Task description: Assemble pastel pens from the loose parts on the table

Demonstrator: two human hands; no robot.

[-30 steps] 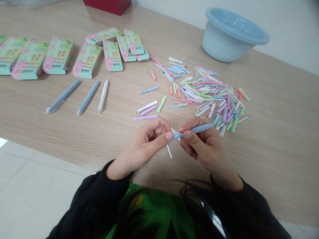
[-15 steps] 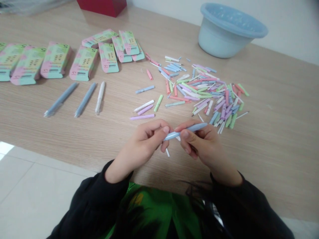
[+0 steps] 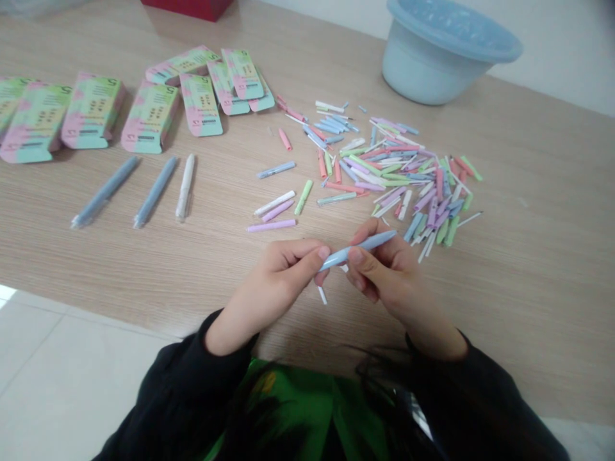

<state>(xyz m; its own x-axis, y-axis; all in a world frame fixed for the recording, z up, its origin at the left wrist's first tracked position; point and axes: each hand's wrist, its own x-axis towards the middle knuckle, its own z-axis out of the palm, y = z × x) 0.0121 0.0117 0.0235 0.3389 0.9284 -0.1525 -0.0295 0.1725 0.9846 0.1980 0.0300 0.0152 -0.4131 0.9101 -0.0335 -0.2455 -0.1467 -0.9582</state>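
Note:
My right hand (image 3: 384,269) pinches a light blue pen (image 3: 358,248) near its middle, thumb on top. The fingertips of my left hand (image 3: 283,272) are closed on the pen's left end. Both hands hover just above the wooden table (image 3: 528,288) near its front edge. A thin white refill piece (image 3: 322,295) sticks out below my left fingers. Beyond my hands lies a pile of pastel pen parts (image 3: 394,173) in pink, green, blue, purple and white.
Three assembled pens (image 3: 139,189), two grey-blue and one white, lie at the left. Several pink-green packets (image 3: 148,115) sit behind them. A pale blue basin (image 3: 442,51) stands at the back right, a red box (image 3: 187,8) at the back.
The blue pen shows more length between my hands than a second ago. My hands shifted slightly; the view drifted a little.

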